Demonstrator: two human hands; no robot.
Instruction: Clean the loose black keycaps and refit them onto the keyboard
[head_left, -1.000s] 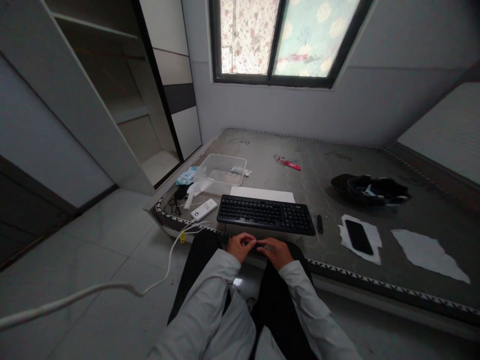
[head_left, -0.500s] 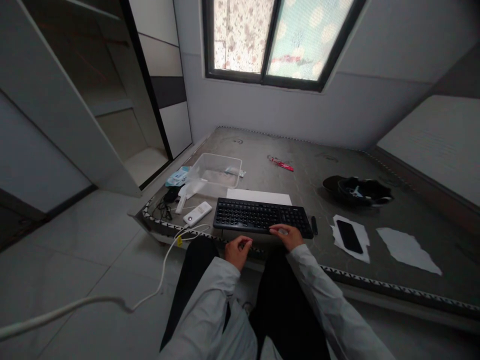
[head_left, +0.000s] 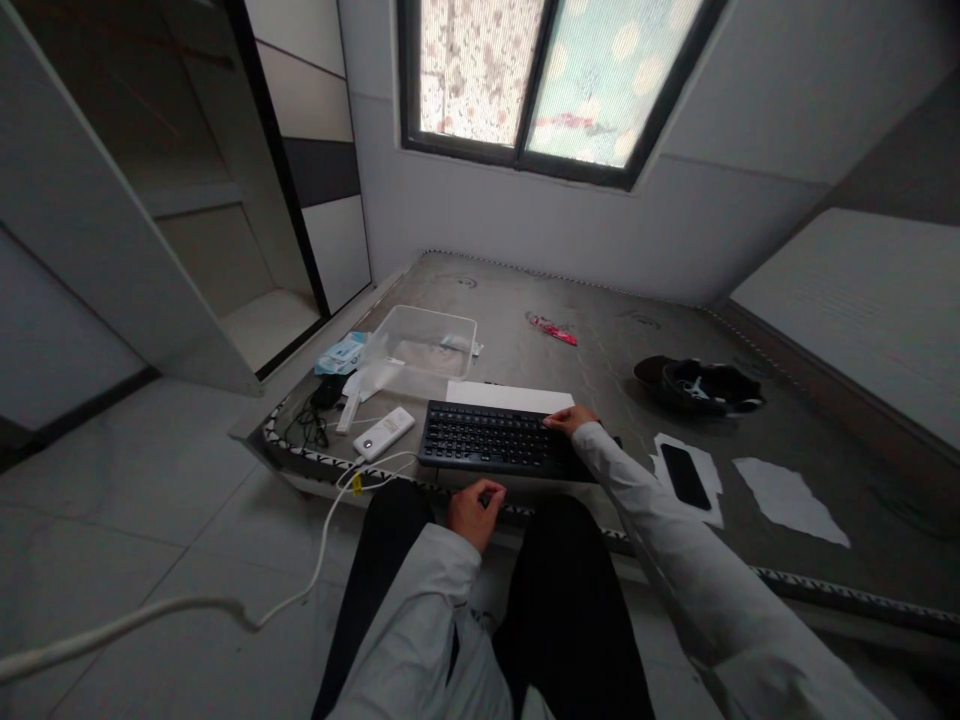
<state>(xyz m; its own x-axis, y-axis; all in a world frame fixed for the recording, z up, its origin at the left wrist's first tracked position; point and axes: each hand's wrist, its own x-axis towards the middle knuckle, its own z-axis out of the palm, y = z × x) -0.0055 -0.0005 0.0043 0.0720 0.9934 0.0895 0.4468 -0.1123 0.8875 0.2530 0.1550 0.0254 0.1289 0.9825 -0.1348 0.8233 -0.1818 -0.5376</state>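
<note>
A black keyboard [head_left: 484, 437] lies near the front edge of the bed-like grey surface. My right hand [head_left: 573, 418] is over its upper right part, with thumb and fingers pinched together at the keys. What the pinch holds, if anything, is too small to make out. The right forearm covers the keyboard's right end. In front of the keyboard, above my lap, my left hand [head_left: 474, 512] is closed with curled fingers. A small dark spot shows between its thumb and fingers, but I cannot tell what it is. Behind the keyboard lies a flat white sheet or board [head_left: 510, 394].
At the left are a white power bank [head_left: 384, 432] with a white cable, a clear plastic box [head_left: 431, 375] and a blue packet [head_left: 341, 353]. A red item [head_left: 555, 330] lies farther back. Rightward are a dark cap [head_left: 697, 385], a phone [head_left: 685, 476] on paper and a paper sheet [head_left: 791, 500].
My right hand has moved from the keyboard's front edge up to its back right part, the forearm now reaching across its right end. The left hand stays nearly in place. The view has shifted slightly.
</note>
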